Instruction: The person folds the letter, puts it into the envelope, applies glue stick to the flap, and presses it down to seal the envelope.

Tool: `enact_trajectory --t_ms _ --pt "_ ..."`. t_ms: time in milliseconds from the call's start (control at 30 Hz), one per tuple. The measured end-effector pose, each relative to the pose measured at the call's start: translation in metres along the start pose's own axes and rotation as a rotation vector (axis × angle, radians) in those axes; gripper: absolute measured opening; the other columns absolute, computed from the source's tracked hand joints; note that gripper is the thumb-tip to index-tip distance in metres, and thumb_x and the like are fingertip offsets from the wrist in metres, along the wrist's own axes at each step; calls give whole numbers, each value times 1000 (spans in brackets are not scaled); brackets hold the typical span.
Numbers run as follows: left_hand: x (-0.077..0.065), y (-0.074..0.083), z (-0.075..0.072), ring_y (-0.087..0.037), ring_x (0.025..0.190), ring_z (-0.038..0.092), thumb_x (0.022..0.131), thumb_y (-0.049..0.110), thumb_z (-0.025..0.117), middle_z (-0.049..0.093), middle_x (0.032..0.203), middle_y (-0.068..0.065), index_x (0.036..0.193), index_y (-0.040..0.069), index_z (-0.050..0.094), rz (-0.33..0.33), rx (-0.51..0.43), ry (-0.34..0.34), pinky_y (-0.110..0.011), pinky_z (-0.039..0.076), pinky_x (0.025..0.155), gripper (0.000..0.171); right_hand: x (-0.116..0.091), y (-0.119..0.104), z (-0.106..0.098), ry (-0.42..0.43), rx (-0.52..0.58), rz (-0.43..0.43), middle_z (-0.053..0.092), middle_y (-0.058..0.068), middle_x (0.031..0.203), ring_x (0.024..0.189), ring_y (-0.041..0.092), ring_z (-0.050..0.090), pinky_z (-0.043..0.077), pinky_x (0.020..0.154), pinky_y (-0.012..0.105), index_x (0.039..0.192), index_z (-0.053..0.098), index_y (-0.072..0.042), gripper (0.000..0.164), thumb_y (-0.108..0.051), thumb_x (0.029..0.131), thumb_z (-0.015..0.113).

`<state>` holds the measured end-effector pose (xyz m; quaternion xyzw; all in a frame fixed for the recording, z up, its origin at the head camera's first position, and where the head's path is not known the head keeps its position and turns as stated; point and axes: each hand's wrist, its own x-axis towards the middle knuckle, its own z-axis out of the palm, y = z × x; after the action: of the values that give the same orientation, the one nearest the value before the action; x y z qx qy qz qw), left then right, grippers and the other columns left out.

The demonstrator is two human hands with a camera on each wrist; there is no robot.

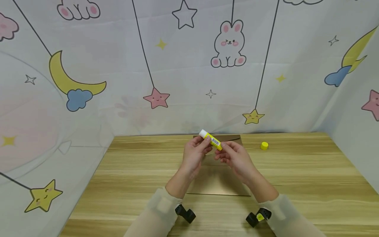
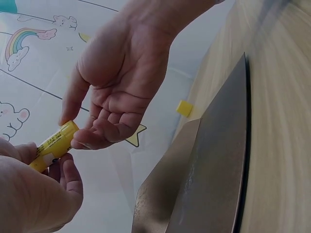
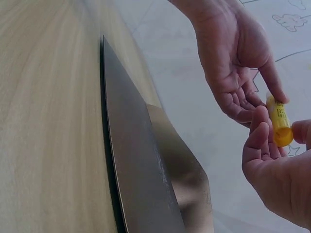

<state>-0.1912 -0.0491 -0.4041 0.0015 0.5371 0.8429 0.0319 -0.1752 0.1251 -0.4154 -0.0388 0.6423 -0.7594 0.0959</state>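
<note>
My left hand (image 1: 193,154) holds a yellow glue stick (image 1: 214,141) around its middle, above the table. The stick is uncapped, its white end tilted up to the left. Thumb and fingers of my right hand (image 1: 237,159) pinch its yellow base (image 3: 283,137), which shows in the right wrist view. Under both hands lies a brown envelope (image 1: 219,181), its flap (image 2: 165,179) raised at the far side. The forearms partly cover the envelope in the head view.
A yellow cap (image 1: 264,145) stands on the wooden table (image 1: 302,177), to the right of the envelope near the back edge. Behind the table hangs a white cloth (image 1: 183,65) printed with stars, moons and bunnies.
</note>
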Motion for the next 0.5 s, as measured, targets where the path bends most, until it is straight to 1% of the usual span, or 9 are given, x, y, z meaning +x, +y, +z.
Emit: enact_trajectory --t_ms 133,267,400,500 --pt "-1 0 1 -14 92 69 103 8 71 70 109 -9 122 -7 65 4 -11 5 -30 60 90 25 0 2 0 18 -29 -65 70 18 109 91 18 72 60 86 31 127 54 4 30 -21 111 60" --pt "-1 0 2 -13 93 69 103 8 71 70 107 -8 121 -7 65 11 -16 15 -29 59 88 24 -1 3 3 52 -130 -179 68 24 114 93 18 73 60 85 28 128 55 4 27 -10 107 65" --pt "0 -1 2 -13 93 69 103 7 71 70 106 -8 122 -8 64 13 -22 28 -27 60 86 24 -2 6 5 89 -261 -293 68 23 114 97 21 72 60 85 25 126 55 4 27 -3 103 69" --pt "1 -1 2 -13 92 69 103 7 71 70 106 -8 123 -8 64 15 -21 36 -27 60 86 26 -1 8 6 113 -306 -319 68 21 114 100 24 72 60 85 25 125 56 2 28 -4 102 71"
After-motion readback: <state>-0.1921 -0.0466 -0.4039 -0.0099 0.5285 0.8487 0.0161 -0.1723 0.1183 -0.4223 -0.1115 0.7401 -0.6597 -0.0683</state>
